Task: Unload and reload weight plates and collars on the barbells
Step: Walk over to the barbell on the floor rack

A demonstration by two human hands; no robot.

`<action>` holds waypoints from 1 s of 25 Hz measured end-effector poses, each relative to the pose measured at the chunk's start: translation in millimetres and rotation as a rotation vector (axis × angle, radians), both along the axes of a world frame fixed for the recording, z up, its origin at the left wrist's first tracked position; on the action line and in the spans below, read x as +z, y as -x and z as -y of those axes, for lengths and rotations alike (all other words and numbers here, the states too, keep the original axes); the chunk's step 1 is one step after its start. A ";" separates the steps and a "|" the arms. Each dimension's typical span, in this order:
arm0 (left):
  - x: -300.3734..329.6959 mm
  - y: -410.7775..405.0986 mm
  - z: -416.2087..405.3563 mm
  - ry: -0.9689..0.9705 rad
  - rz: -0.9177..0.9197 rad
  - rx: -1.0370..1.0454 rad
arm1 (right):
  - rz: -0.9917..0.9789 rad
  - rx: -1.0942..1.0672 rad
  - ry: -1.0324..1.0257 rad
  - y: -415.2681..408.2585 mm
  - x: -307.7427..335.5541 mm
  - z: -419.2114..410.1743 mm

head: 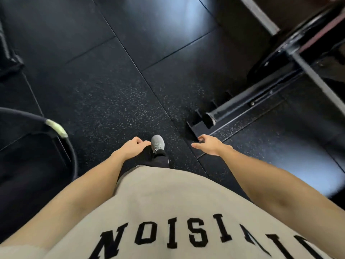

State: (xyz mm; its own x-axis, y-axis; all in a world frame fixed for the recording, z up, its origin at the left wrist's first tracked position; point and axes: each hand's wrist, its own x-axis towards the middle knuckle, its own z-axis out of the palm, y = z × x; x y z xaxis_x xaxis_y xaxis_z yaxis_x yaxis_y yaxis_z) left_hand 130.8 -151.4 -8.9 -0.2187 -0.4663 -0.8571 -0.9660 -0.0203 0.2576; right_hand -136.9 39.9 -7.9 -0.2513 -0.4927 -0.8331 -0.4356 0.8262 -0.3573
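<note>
Both hands hang free over the floor and hold nothing. The left hand (133,146) has its fingers loosely curled inward, knuckles up, just beside a grey shoe (158,143) that steps forward between the two arms. The right hand (206,144) is relaxed and half spread, thumb pointing toward the shoe, fingers bent down over the near corner of a black steel rack base (197,126); whether it touches the base I cannot tell.

Beyond the right hand, a barbell sleeve (242,106) lies low along that base, its bare end facing the hand. Farther up and to the right stands a black weight plate (291,42), blurred, with a pale bar (317,77) crossing in front of it.

The floor (112,90) is dark speckled rubber tile. At the left edge a curved dark tube with a pale patch (57,128) arcs into view. A beige shirt (158,202) with black lettering fills the bottom.
</note>
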 end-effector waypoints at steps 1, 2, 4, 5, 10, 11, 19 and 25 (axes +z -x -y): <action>0.2 2.2 26.2 -0.004 -0.005 0.005 | -0.004 0.003 0.000 3.7 -1.9 28.4; 0.4 5.9 51.7 -0.011 -0.016 0.009 | -0.008 0.000 -0.001 7.6 -1.3 55.6; 3.0 14.4 104.8 -0.016 -0.032 0.001 | -0.017 0.002 0.011 14.9 0.3 110.6; 5.9 19.7 134.5 -0.008 -0.039 -0.007 | -0.028 0.005 0.025 19.4 0.7 140.7; 17.7 57.1 261.6 0.015 -0.066 -0.044 | -0.059 -0.024 0.062 56.8 12.6 259.8; 18.6 65.6 280.0 0.009 -0.081 -0.043 | -0.066 -0.028 0.062 66.2 13.6 277.0; 5.9 157.0 443.0 -0.008 -0.113 -0.064 | -0.061 -0.035 0.036 154.1 -14.6 434.0; 22.1 249.4 591.4 0.050 -0.112 -0.056 | -0.040 -0.047 0.085 250.0 -6.7 586.9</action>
State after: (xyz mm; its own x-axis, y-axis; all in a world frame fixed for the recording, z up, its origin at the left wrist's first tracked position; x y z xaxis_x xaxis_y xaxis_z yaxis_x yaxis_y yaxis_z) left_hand -118.5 -742.8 13.3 -0.3381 -0.4925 -0.8020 -0.9306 0.0482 0.3628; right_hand -387.0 -547.0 -14.6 -0.3074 -0.5485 -0.7776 -0.4125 0.8132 -0.4106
